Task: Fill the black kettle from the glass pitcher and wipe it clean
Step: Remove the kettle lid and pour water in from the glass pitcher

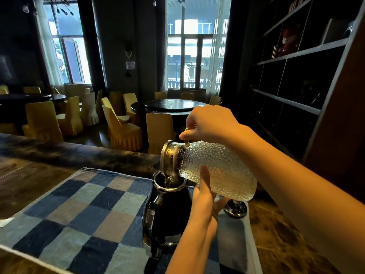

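Filling looks to be under way. The right hand [209,121] curls its fingers round the handle of the dimpled clear glass pitcher [217,169], which is tipped so that water runs from its metal-capped mouth into the open black kettle [167,210] just below. The left hand [205,196] lays straight, spread fingers against the pitcher's underside. Wiping is still left to do. Just right of those fingers, a shiny round lid [236,208] lies on the blue checked cloth [79,204]. Nothing blocks the pour.
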`<state>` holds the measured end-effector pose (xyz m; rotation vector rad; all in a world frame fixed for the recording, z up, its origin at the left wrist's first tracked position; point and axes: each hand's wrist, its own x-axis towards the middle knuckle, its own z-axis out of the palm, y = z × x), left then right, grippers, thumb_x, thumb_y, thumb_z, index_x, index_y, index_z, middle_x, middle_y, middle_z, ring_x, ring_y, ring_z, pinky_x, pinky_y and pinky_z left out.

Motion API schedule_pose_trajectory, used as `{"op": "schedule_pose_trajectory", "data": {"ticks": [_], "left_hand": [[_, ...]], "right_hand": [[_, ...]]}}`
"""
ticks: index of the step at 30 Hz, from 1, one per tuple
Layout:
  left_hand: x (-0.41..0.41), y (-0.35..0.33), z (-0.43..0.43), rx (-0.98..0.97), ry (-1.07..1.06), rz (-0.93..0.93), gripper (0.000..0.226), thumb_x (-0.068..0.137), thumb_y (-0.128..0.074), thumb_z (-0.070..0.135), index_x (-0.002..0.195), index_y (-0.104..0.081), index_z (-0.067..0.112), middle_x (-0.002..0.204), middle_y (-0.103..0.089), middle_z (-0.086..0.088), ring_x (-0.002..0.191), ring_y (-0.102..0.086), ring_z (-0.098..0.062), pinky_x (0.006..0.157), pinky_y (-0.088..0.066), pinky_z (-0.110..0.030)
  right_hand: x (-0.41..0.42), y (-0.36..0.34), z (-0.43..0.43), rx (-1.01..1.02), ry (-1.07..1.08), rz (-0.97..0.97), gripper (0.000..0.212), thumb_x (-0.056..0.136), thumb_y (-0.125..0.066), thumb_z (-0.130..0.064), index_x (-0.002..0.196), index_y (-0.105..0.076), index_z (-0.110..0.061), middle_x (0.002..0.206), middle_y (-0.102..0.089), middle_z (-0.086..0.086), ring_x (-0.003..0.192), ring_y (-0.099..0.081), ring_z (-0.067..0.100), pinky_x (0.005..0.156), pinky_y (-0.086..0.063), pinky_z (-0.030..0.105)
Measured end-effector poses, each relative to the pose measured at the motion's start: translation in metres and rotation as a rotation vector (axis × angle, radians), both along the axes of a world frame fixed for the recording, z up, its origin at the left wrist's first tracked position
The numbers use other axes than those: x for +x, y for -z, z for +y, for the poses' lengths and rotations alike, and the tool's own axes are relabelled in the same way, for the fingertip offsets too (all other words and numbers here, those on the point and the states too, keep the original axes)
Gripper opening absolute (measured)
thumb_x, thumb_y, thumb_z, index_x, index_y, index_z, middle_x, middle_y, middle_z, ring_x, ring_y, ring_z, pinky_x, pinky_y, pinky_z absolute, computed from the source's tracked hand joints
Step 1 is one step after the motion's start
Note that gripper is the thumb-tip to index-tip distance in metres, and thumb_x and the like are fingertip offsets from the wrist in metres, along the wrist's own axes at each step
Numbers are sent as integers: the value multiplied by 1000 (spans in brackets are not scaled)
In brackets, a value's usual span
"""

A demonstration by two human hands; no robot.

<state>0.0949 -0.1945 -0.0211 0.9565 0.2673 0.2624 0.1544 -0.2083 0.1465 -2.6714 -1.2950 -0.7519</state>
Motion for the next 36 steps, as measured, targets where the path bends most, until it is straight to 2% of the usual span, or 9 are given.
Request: {"op": "schedule_pose_trajectory", "data": {"ticks": [3, 10, 16, 19, 21, 25, 31, 33, 36], "left_hand": [[-9, 1, 2, 90, -30, -15, 119, 35, -64, 87, 129, -49, 15, 126, -61, -11, 111, -63, -25, 87, -56, -39], [-18, 11, 7, 240, 21, -50, 76, 71, -59, 63, 129, -51, 15, 118, -67, -4, 105, -67, -18, 93, -53, -45], [-20, 14, 15, 344, 39, -42, 92, 52, -71, 73, 124, -53, 18, 115, -69, -2, 105, -67, -17, 93, -53, -44], [-22, 5, 25, 408, 45, -71, 88, 52, -71, 66, 123, -52, 18, 114, -69, -1, 104, -67, -17, 92, -53, -47], [-26, -7, 35, 453, 70, -107, 85, 53, -74, 62, 121, -53, 16, 113, -69, -1, 103, -67, -14, 90, -55, -37], [-39, -39, 64, 542, 103, -185, 57, 59, -79, 53, 104, -60, 23, 97, -73, 8, 90, -70, -3, 72, -54, -15], [-45, -76, 131, 628, 147, -279, 33, 68, -75, 35, 97, -64, 25, 87, -75, 16, 86, -70, -3, 67, -54, -17], [-44, -86, 158, 662, 195, -300, 45, 62, -82, 40, 99, -64, 24, 88, -76, 14, 85, -71, -4, 66, -54, -16], [-41, -95, 204, 759, 255, -294, 88, 34, -84, 65, 109, -62, 24, 102, -74, 8, 95, -69, -8, 70, -55, -20]], "right_hand": [[0, 5, -8, 46, 12, 46, 34, 80, -59, -63, 79, -58, -29, 78, -59, -8, 76, -55, 13, 53, -32, 23], [4, 34, -40, 245, 55, 271, 40, 80, -62, -57, 70, -64, -18, 63, -58, -5, 62, -56, 13, 53, -40, 27], [-3, 42, -69, 393, 43, 502, 44, 87, -61, -44, 74, -68, -3, 58, -52, 3, 55, -47, 11, 54, -36, 26], [-15, 37, -80, 476, 20, 583, 38, 90, -58, -40, 76, -66, -6, 55, -50, -6, 45, -44, -1, 46, -33, 13], [-27, 27, -85, 575, -27, 695, 35, 93, -54, -37, 73, -62, -9, 48, -42, -11, 37, -36, 0, 40, -28, 13], [-51, -1, -80, 749, -163, 921, 37, 98, -42, -33, 74, -56, -8, 44, -33, -10, 38, -25, 4, 37, -22, 16], [-74, -22, -38, 917, -301, 1178, 34, 97, -43, -32, 73, -55, -10, 44, -37, -9, 30, -30, 0, 35, -25, 12], [-78, -21, -20, 971, -330, 1238, 34, 97, -44, -33, 74, -56, -11, 43, -38, -9, 29, -30, -1, 33, -27, 11], [-82, -15, 12, 1020, -400, 1344, 32, 95, -45, -33, 76, -58, -10, 46, -39, -6, 30, -30, 1, 34, -26, 11]]}}
